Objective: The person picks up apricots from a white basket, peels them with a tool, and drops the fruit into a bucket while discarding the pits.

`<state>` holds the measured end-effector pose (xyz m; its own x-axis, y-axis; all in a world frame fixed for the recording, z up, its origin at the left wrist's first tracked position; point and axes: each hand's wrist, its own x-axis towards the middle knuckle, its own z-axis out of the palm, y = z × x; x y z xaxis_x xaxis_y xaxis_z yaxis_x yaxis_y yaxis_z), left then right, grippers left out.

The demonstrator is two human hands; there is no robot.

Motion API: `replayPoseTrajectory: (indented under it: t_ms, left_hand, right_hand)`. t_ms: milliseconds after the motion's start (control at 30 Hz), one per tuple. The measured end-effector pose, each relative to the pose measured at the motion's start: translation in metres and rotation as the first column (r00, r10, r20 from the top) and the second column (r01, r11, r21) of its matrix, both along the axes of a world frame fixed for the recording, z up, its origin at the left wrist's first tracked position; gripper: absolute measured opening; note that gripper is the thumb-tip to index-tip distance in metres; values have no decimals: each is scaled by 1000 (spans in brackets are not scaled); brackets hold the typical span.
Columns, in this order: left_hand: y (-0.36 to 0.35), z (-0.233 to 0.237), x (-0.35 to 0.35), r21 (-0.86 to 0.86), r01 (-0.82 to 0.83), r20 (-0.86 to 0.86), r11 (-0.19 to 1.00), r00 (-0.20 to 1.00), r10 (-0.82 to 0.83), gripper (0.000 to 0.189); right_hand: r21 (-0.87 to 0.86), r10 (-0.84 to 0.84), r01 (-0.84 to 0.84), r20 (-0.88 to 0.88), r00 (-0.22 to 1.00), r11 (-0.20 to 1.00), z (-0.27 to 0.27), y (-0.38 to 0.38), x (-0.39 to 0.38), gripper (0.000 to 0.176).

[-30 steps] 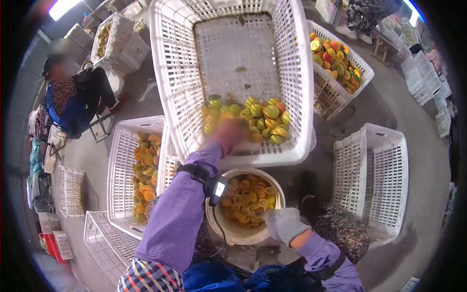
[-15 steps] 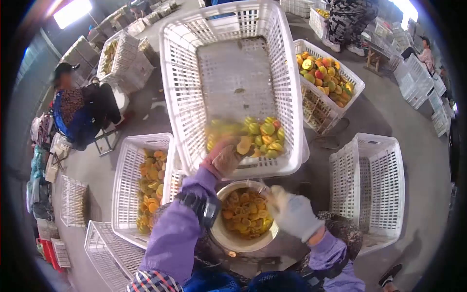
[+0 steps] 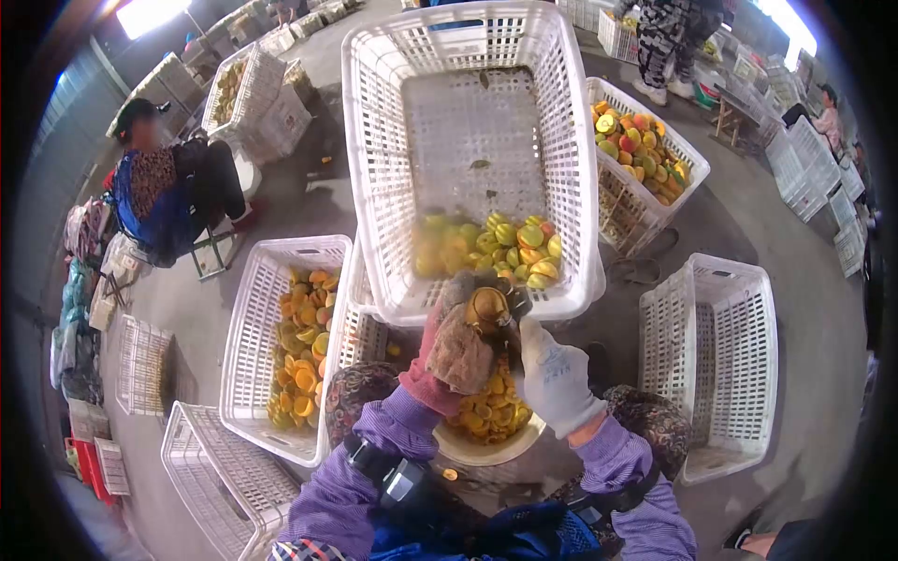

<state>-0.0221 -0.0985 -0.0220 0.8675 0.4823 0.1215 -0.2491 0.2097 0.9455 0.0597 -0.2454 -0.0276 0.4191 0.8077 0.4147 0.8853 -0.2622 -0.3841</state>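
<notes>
My left hand (image 3: 456, 348), in a worn pink and brown glove, holds a cut yellow peach (image 3: 487, 307), its face turned up. Close against the peach is my right hand (image 3: 559, 379) in a white glove, its fingers closed round a small dark metal tool (image 3: 516, 304) whose shape is mostly hidden. Under both hands stands a round pale bucket (image 3: 491, 455) with peach pieces (image 3: 486, 421) in it. Just beyond, a large white crate (image 3: 379, 187) tilts toward me, with greenish peaches (image 3: 524, 248) gathered at its near end.
On my left a white crate (image 3: 245, 351) holds orange peach halves (image 3: 301, 374). A crate of peaches (image 3: 641, 154) is at the far right. Another white crate (image 3: 730, 365) stands by my right knee. One person (image 3: 154, 192) sits at the left; another (image 3: 664, 47) stands at the back.
My left hand has come back from the peaches in the tilted crate with one peach. My right hand has risen to meet it above the bucket. The view has shifted slightly.
</notes>
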Motion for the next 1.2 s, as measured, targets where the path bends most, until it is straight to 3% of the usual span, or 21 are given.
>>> replayPoseTrajectory:
  t_ms: [33,67,133,167,200,300,400,500,600,667,700,800,867,933,1000,1100,1133,1200]
  left_hand:
    - [6,-15,-2,352,8,-75,936,997,19,42]
    - [19,-41,-6,656,45,-139,753,988,62,40]
    - [22,-42,-4,472,83,-152,878,988,-12,38]
    - [20,-41,1,-80,98,-43,992,994,-102,37]
    - [18,-33,4,-602,153,100,784,988,-116,36]
    - [14,-28,4,-606,135,170,784,985,-39,36]
    - [15,-25,4,-748,76,94,660,996,-8,38]
    - [9,-29,0,-570,84,150,817,989,3,41]
    - [5,-31,-5,-370,-6,106,929,993,49,45]
    - [4,-32,-8,-158,-90,36,983,995,97,49]
    - [4,-33,-9,-32,-127,6,991,992,128,51]
    - [5,-39,-10,295,-209,-33,933,973,228,56]
    - [5,-42,-9,329,-219,-54,918,967,250,61]
    - [6,-26,-5,-20,-159,-71,987,985,158,45]
    - [12,1,-1,-492,-13,-57,870,998,-18,32]
    - [13,30,-2,-667,162,69,727,985,-156,39]
    - [12,33,-4,-661,173,58,731,982,-179,48]
    - [20,18,1,-611,389,283,689,921,-268,40]
  right_hand:
    - [-29,-5,4,-8,1000,1000,-2,1,0,59]
    - [-60,-10,9,-18,1000,998,-4,2,-1,61]
    - [-84,-7,6,-11,1000,996,-8,2,-5,64]
    - [-75,2,-1,9,1000,997,-8,3,-6,65]
    - [-67,10,-8,29,1000,998,-8,3,-7,67]
    - [-9,31,-32,-108,994,999,-4,0,-6,69]
    - [35,28,-24,-112,993,999,-1,5,-6,66]
    - [109,46,-30,-149,988,994,-7,10,-6,58]
    - [-107,-4,-30,-300,954,994,4,8,-6,67]
    - [-76,-7,-17,-311,950,997,2,12,-6,67]
    - [-62,-11,-9,-318,948,998,0,14,-7,67]
    - [-242,-57,-32,-354,934,970,-12,16,-12,63]
    - [-164,-17,-53,-398,917,985,-10,17,-14,49]
    - [-92,30,-83,-470,882,992,-7,17,-14,40]
    - [-31,88,-128,-567,819,991,-4,12,-11,35]
    - [-132,121,-344,-773,623,930,13,5,2,30]
    - [-160,74,-359,-828,556,919,17,3,4,35]
    - [-93,106,-407,-891,441,909,17,3,1,33]
